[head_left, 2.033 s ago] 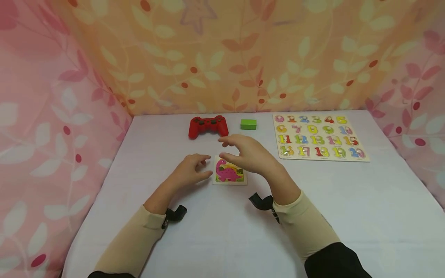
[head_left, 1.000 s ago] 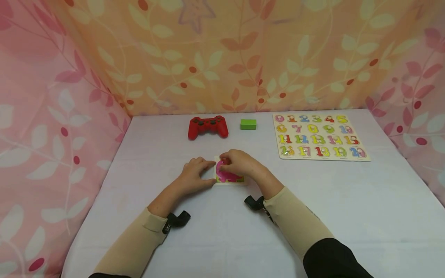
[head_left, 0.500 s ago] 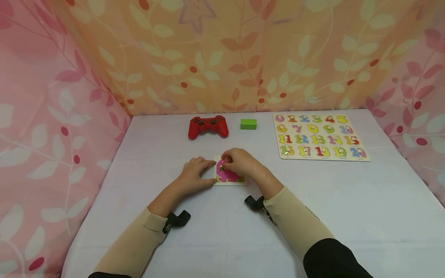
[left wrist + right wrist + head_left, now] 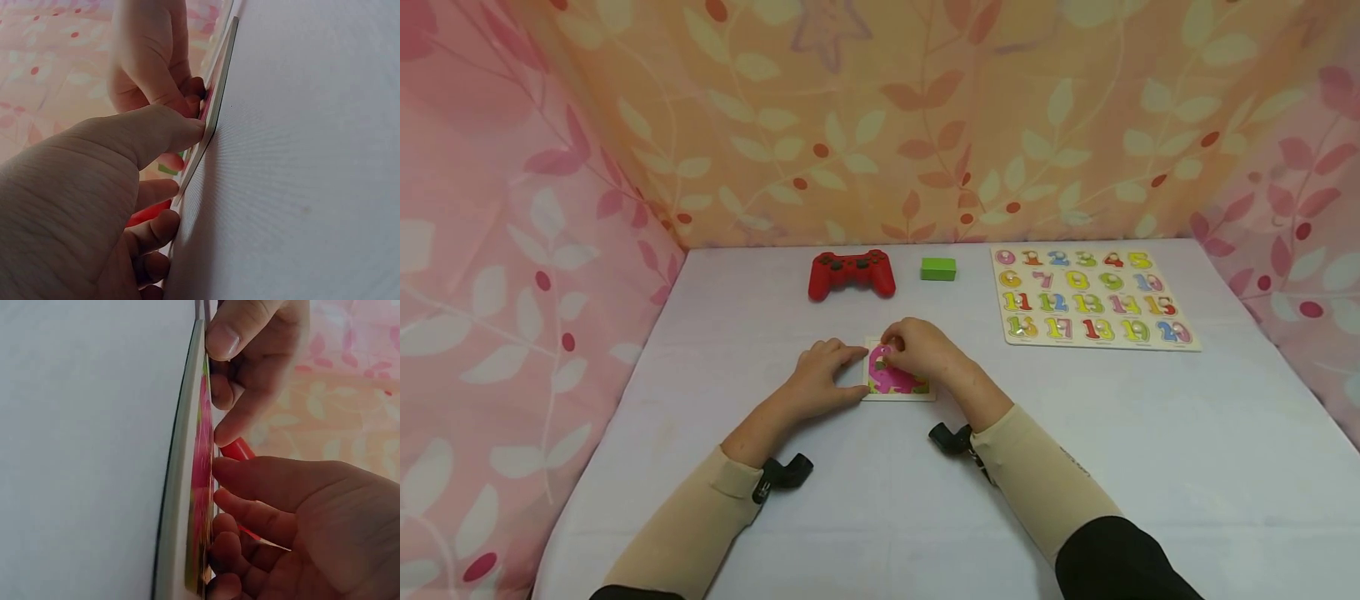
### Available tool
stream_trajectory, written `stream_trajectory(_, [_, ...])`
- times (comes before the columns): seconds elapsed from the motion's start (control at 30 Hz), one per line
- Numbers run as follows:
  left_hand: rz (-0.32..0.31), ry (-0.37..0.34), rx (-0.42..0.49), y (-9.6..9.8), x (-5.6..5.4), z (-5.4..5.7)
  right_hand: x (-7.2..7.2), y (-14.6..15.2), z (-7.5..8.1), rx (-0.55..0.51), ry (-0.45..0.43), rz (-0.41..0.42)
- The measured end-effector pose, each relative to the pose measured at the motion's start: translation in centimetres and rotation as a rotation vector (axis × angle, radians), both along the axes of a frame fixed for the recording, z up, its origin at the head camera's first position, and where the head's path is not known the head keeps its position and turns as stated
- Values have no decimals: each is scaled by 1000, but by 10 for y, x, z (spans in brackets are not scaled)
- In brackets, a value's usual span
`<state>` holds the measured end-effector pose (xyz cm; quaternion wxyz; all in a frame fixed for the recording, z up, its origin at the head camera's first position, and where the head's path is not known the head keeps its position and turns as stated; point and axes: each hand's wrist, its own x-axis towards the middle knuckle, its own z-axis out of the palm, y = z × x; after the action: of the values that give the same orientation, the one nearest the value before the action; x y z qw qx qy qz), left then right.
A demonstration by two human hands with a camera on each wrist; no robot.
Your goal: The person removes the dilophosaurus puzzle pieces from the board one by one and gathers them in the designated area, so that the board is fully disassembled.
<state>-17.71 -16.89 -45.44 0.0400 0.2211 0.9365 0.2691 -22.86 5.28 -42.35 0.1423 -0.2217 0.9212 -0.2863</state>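
Note:
A small square dinosaur jigsaw puzzle [image 4: 898, 383], pink on a pale frame, lies flat between the hands. My left hand [image 4: 816, 382] touches its left side, thumb and forefinger spread apart and pressing the frame. My right hand [image 4: 921, 348] is over its upper part, with curled fingers and thumb pinching at the dinosaur's neck area. In the right wrist view the right fingertips [image 4: 223, 470] meet the puzzle's picture face [image 4: 201, 450]. Whether a piece is lifted there cannot be made out. The right hand covers part of the picture.
Behind the hands lie a red game controller [image 4: 852, 275] and a green block [image 4: 938, 268]. A number puzzle board [image 4: 1097, 297] lies at the back right. All stand on a white-covered table [image 4: 880, 517], with patterned cloth [image 4: 880, 125] along the back and sides.
From hovering above, my right hand has come down onto the puzzle and curled its fingers at the picture. My left hand has moved right to the frame. Both stay nearly still lately.

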Motion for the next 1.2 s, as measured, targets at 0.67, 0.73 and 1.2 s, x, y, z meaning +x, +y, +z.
stream_trajectory(0.67, [0,-2,-4,0,-2,-3,1,-4,-9,-13,75,-64])
stream_trajectory(0.73, [0,1,-4,0,-2,-3,1,-4,-9,-13,78,-59])
stream_trajectory(1.2, [3,-6,-8,1,-2,-2,2,-1,-8,6,122,-17])
